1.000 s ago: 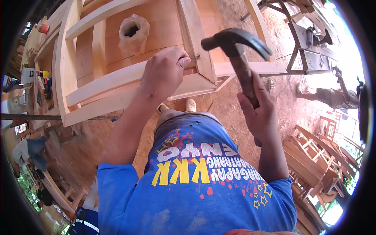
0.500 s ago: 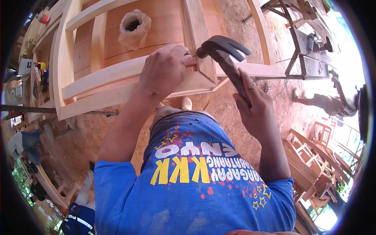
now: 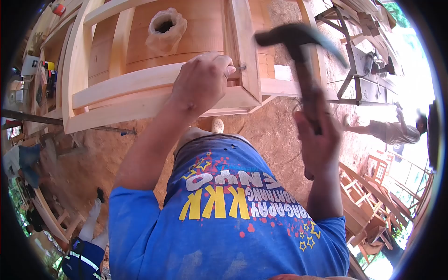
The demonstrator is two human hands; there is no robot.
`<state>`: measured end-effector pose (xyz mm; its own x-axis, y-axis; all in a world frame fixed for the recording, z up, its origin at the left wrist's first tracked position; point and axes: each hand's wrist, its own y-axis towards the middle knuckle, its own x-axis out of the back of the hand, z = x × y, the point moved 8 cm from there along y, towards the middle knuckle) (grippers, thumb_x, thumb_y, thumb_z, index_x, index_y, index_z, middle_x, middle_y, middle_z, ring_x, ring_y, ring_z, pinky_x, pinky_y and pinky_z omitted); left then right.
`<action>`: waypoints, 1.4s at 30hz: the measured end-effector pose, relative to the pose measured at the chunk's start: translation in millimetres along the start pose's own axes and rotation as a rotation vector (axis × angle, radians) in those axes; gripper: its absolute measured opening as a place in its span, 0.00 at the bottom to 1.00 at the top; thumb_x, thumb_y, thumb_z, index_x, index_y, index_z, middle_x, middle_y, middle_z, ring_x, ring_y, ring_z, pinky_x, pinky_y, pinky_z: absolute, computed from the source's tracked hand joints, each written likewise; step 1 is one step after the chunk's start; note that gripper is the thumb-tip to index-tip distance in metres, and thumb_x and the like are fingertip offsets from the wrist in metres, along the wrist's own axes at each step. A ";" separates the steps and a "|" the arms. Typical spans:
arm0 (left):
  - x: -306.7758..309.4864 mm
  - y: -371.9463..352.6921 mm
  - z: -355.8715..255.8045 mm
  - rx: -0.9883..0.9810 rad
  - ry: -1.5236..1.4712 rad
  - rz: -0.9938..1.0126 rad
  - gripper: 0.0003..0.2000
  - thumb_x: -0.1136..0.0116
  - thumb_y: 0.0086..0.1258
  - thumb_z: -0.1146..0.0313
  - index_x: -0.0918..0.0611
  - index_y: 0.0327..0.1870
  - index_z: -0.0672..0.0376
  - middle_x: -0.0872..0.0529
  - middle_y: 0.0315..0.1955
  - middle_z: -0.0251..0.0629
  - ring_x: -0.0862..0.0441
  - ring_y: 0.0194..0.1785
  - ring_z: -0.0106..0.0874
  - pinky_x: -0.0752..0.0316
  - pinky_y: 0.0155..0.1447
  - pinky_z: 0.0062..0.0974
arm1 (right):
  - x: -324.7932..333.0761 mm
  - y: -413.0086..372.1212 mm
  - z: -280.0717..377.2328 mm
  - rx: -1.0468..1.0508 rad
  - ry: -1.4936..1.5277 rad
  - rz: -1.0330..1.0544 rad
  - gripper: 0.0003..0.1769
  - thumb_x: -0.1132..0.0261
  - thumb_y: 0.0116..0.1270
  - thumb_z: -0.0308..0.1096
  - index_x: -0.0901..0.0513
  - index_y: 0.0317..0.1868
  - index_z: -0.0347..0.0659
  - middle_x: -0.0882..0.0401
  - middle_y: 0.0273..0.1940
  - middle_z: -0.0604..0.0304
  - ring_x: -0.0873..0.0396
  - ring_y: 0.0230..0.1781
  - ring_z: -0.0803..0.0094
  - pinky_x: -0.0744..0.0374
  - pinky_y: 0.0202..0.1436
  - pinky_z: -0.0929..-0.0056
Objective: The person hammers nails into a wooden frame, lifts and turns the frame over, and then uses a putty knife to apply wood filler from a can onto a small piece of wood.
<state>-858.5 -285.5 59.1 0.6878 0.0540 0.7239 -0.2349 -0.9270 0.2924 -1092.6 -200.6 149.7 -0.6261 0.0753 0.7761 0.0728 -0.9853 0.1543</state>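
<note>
Left hand [image 3: 203,81] narrowed to a pinch, thumb and forefinger at a thin nail [image 3: 239,68], back of hand toward the camera, wrist over the near rail of a pale wooden frame [image 3: 126,91]. Nail at the right-hand upright of that frame, close to its near corner; cannot tell how deep in the wood, if at all. Right hand [image 3: 319,140] wrapped round the handle of a claw hammer [image 3: 303,58], with motion blur on both. Hammer head raised up and to the right of the nail, well apart from it; striking face to the left, claw curving down to the right. Behind the left hand, a crumpled clear plastic bag [image 3: 158,44] with open mouth, resting on a brown wooden panel [image 3: 198,39] within the frame. Below, bare brown ground [image 3: 261,130] and one light, spotted shoe [image 3: 217,125]. Nearest the camera, a blue printed shirt [image 3: 242,247]. At far right, a workbench [image 3: 368,86] with a power drill [image 3: 387,66], another person [image 3: 396,131] beyond, and wooden furniture parts [image 3: 368,200] in a jumble.
</note>
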 end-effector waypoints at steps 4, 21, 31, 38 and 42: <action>1.6 -1.9 -1.0 -0.029 -0.004 -0.030 0.07 0.35 0.74 0.68 0.16 0.37 0.62 0.14 0.34 0.46 0.14 0.40 0.50 0.20 0.46 0.47 | 58.5 2.1 46.3 0.262 0.442 -0.357 0.21 0.33 0.78 0.34 0.21 0.60 0.24 0.16 0.33 0.56 0.21 0.23 0.77 0.25 0.24 0.82; 8.8 0.9 -3.8 -0.046 -0.116 -0.076 0.03 0.35 0.73 0.74 0.15 0.40 0.64 0.15 0.33 0.47 0.16 0.39 0.49 0.21 0.46 0.44 | -5.4 6.0 -7.4 -0.016 0.268 -0.095 0.38 0.32 0.77 0.27 0.36 0.82 0.33 0.15 0.44 0.59 0.21 0.37 0.81 0.22 0.38 0.79; 2.9 0.7 -4.7 -0.096 0.002 -0.054 0.04 0.35 0.72 0.72 0.15 0.40 0.63 0.15 0.34 0.48 0.15 0.42 0.50 0.20 0.47 0.46 | -31.1 4.4 3.6 0.222 -0.008 0.075 0.39 0.32 0.72 0.24 0.33 0.82 0.43 0.11 0.48 0.37 0.08 0.44 0.46 0.16 0.49 0.59; 1.1 -1.6 -3.3 -0.068 0.002 -0.047 0.05 0.35 0.73 0.71 0.15 0.39 0.63 0.15 0.34 0.47 0.15 0.42 0.50 0.20 0.48 0.47 | 66.6 4.0 29.9 0.043 0.222 -0.251 0.17 0.34 0.78 0.35 0.18 0.58 0.30 0.16 0.38 0.53 0.17 0.31 0.66 0.18 0.35 0.65; 1.9 -0.7 -2.7 -0.069 -0.019 -0.045 0.05 0.35 0.73 0.71 0.16 0.38 0.63 0.15 0.34 0.47 0.15 0.42 0.50 0.20 0.49 0.47 | 94.0 3.3 48.9 0.478 0.328 -0.306 0.13 0.37 0.81 0.39 0.21 0.53 0.37 0.19 0.38 0.56 0.20 0.33 0.65 0.19 0.38 0.67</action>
<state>-858.9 -283.8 61.9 0.7118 0.0876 0.6969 -0.2497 -0.8958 0.3676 -1113.2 -189.3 253.1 -0.8723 0.2163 0.4385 0.1434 -0.7442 0.6524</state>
